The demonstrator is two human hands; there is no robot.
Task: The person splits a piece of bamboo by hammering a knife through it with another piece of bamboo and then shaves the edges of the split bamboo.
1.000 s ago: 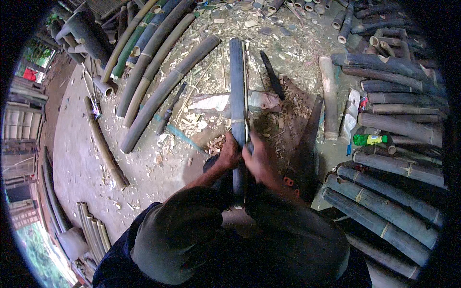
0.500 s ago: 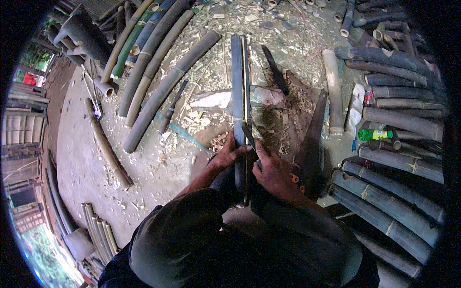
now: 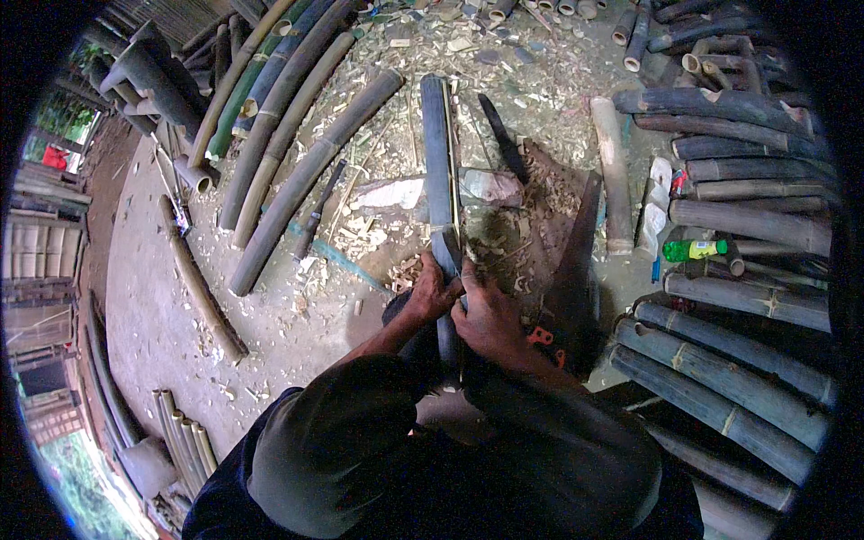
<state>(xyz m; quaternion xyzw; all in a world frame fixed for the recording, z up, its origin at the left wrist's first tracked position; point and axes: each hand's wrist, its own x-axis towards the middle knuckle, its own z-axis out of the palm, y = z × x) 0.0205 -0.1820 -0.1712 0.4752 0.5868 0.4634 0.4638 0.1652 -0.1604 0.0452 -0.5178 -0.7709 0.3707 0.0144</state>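
Stacked dark bamboo poles (image 3: 738, 351) fill the right side, more poles (image 3: 288, 135) fan out upper left. A long split bamboo stem (image 3: 438, 162) runs straight ahead over the shavings-strewn ground (image 3: 162, 324). The left hand (image 3: 434, 290) and right hand (image 3: 486, 319) both grip its near end, fingers clenched. A green bottle with a yellow label (image 3: 695, 249) lies among the right poles.

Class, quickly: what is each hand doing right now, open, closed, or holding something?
Left hand: closed on the dark bamboo pole.
Right hand: closed against the same pole; whether its grip holds a tool cannot be told.
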